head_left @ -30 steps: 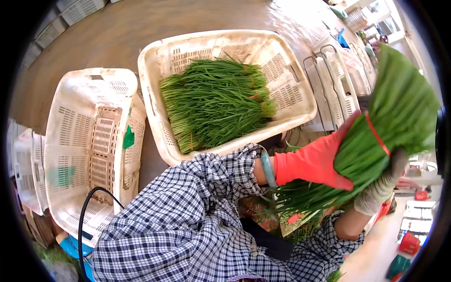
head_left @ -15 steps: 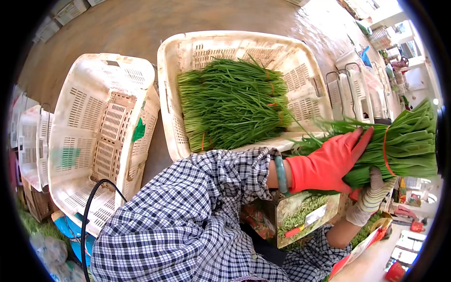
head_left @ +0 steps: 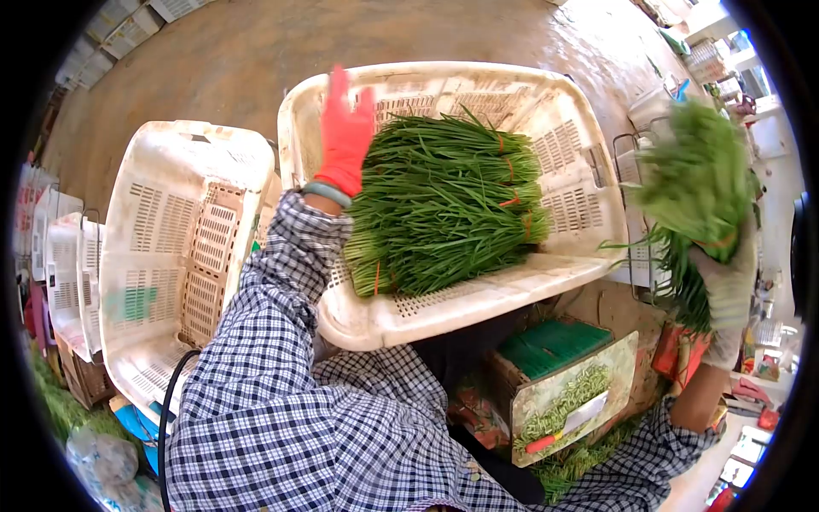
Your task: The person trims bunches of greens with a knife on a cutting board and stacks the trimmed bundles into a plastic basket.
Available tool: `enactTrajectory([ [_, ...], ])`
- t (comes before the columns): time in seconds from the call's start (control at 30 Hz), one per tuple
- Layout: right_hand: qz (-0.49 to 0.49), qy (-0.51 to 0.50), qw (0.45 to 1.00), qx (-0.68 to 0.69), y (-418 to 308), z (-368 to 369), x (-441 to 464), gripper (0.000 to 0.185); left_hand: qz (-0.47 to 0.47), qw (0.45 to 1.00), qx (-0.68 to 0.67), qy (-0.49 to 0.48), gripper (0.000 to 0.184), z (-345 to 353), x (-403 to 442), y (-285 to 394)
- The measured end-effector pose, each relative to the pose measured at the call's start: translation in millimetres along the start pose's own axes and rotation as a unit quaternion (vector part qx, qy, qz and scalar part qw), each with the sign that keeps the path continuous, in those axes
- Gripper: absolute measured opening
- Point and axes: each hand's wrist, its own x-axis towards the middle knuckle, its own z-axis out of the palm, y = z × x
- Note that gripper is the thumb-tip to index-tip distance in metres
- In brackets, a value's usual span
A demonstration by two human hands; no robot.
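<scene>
My left hand [head_left: 345, 141], in a red glove, is raised over the left rim of a large white basket [head_left: 478, 309], fingers spread and holding nothing. Inside this basket lie several banded bundles of long green stalks [head_left: 452, 205]. On the right, my right hand [head_left: 723, 286], in a pale striped glove, grips another green bundle [head_left: 695, 171] near its orange band. That bundle is blurred and upright, clear of the basket, with some stalks hanging below the hand.
A second white basket [head_left: 141, 230] stands at the left. Below the large basket are a green-topped box [head_left: 554, 346] and a tilted board [head_left: 529, 414] with a red-handled knife [head_left: 567, 427] and green scraps. A black cable [head_left: 164, 427] curves at lower left.
My left hand has let go of the bundle and moved left to the basket's far side. My right hand has kept the bundle and swung it upright. The view has shifted slightly.
</scene>
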Motion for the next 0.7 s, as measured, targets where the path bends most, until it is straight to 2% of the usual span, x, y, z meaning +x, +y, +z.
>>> enactTrajectory([
  [0.03,-0.068,-0.031,0.997,-0.037,-33,22,19,0.094,0.003,1.000,0.004,-0.002,0.065,-11,6,-7],
  [0.07,-0.142,-0.058,0.983,-0.100,-38,44,35,0.097,-0.021,0.998,-0.034,0.051,0.063,-20,13,-13],
  [0.1,-0.106,-0.114,0.982,-0.107,-51,67,46,0.090,-0.045,0.991,-0.070,0.103,0.061,-26,18,-15],
  [0.13,-0.148,-0.138,0.970,-0.131,-52,93,56,0.091,-0.043,0.992,-0.064,0.097,0.061,-30,21,-8],
  [0.2,-0.164,-0.219,0.952,-0.140,-63,151,80,0.091,-0.027,0.996,-0.023,0.079,0.059,-36,26,10],
  [0.27,-0.238,-0.236,0.936,-0.108,-68,215,95,0.091,-0.030,0.997,-0.007,0.072,0.057,-36,23,9],
  [0.33,-0.248,-0.325,0.912,-0.030,-89,278,115,0.085,-0.016,0.993,0.072,0.091,0.057,-38,22,7],
  [0.4,-0.284,-0.391,0.875,0.028,-114,352,130,0.080,-0.071,0.992,0.045,0.090,0.056,-26,18,27],
  [0.43,-0.318,-0.399,0.860,0.010,-133,386,136,0.074,0.000,0.990,0.122,0.065,0.055,-24,17,21],
  [0.47,-0.294,-0.451,0.841,0.056,-148,425,140,0.072,0.071,0.977,0.197,0.035,0.054,-23,16,18],
  [0.5,-0.303,-0.409,0.857,0.080,-159,461,134,0.070,0.034,0.983,0.179,0.034,0.051,-21,14,24],
  [0.53,-0.298,-0.372,0.878,0.038,-171,512,121,0.070,0.029,0.981,0.188,0.023,0.051,-22,12,29],
  [0.6,-0.288,-0.292,0.912,0.021,-166,557,96,0.072,0.029,0.981,0.188,0.036,0.048,-18,14,36],
  [0.67,-0.269,-0.418,0.867,0.047,-162,529,109,0.071,0.025,0.973,0.228,-0.001,0.048,-20,3,40],
  [0.7,-0.266,-0.386,0.880,0.077,-158,535,104,0.065,0.040,0.971,0.236,0.000,0.049,-17,1,41],
])
